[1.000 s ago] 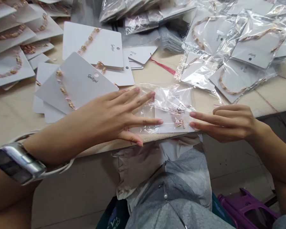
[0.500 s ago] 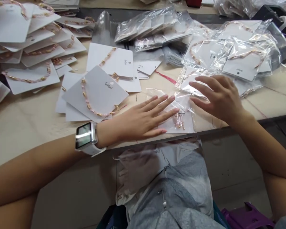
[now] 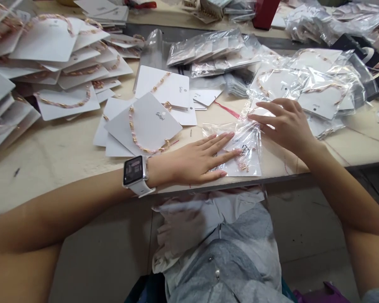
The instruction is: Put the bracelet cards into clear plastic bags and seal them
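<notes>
A clear plastic bag (image 3: 251, 166) lies flat near the table's front edge, with a white card and pink and gold beads inside. My left hand (image 3: 205, 159) rests flat across the bag's left part, its fingers spread. Above the bag's upper right corner hovers my right hand (image 3: 286, 124), fingers bent and apart. Whether its fingertips touch the plastic I cannot tell. Left of the bag, a white card (image 3: 150, 126) carrying a pink and gold beaded bracelet (image 3: 133, 132) lies on other cards.
Piles of carded bracelets (image 3: 68, 90) fill the left side. Bagged cards (image 3: 322, 101) are heaped at the right, with stacked bagged cards (image 3: 208, 48) at the back. A red tassel (image 3: 226, 110) lies behind the bag. A red object (image 3: 265, 14) stands at the far back.
The camera view has shifted, so the table's contents sit farther right on the left side. My right hand's fingers have drawn a little closer together near the bag's corner; my left hand stays flat.
</notes>
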Demonstrator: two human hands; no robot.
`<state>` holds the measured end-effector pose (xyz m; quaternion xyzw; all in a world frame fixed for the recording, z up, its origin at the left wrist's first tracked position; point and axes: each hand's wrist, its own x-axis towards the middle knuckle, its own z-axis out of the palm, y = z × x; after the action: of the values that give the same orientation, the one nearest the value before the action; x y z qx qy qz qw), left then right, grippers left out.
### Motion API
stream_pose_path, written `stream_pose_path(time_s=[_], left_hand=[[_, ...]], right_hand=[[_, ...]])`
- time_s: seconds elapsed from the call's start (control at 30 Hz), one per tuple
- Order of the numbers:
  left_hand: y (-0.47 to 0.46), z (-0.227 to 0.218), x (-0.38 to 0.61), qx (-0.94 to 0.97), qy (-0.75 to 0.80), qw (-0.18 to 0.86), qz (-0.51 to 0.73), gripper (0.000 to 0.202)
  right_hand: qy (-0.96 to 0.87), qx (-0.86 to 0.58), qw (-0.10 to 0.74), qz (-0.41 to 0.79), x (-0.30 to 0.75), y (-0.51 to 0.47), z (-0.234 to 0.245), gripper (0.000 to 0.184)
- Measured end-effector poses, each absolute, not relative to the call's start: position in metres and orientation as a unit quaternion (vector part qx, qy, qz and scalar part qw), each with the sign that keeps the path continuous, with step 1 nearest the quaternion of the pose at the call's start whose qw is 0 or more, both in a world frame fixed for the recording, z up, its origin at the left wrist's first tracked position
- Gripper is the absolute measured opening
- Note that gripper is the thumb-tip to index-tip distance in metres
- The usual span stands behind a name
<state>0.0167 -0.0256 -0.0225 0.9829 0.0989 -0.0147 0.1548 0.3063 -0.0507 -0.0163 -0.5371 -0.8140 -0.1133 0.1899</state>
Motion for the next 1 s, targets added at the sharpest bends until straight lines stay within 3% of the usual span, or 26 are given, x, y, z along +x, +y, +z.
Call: stream_pose_path(time_s=[0.1,0.17,0.27,0.5,0.6,0.73,0.87,1.0], left_hand=[[-0.022,-0.021,0.016,0.986,0.087,0.140,0.011,0.060],[-0.022,-0.016,0.016,0.985,0.104,0.111,0.076,0.056],[-0.034,-0.001,0.016,0.962,0.143,0.054,0.225,0.039],[-0.116,-0.006,0.021,0.924,0.090,0.041,0.370,0.014],[-0.137,-0.028,0.020,0.920,0.116,0.056,0.369,0.015],[-0.148,-0.052,0.016,0.917,0.150,0.100,0.357,0.018],[-0.156,-0.065,0.017,0.890,0.185,0.097,0.405,0.014],[-0.160,-0.073,0.019,0.864,0.269,0.023,0.425,0.015]], right_hand=[[-0.794,-0.550,0.243,-0.082,0.313,-0.059,-0.006,0.021],[-0.764,-0.555,0.326,-0.037,0.310,-0.075,0.006,0.022],[-0.711,-0.515,0.461,0.132,0.289,-0.116,0.021,0.024],[-0.671,-0.441,0.477,0.357,0.221,-0.193,-0.010,0.021],[-0.600,-0.455,0.512,0.414,0.209,-0.199,-0.030,0.014],[-0.592,-0.486,0.480,0.428,0.205,-0.202,-0.042,0.007],[-0.617,-0.484,0.453,0.423,0.206,-0.208,-0.047,0.014],[-0.608,-0.442,0.442,0.490,0.203,-0.213,-0.056,0.036]])
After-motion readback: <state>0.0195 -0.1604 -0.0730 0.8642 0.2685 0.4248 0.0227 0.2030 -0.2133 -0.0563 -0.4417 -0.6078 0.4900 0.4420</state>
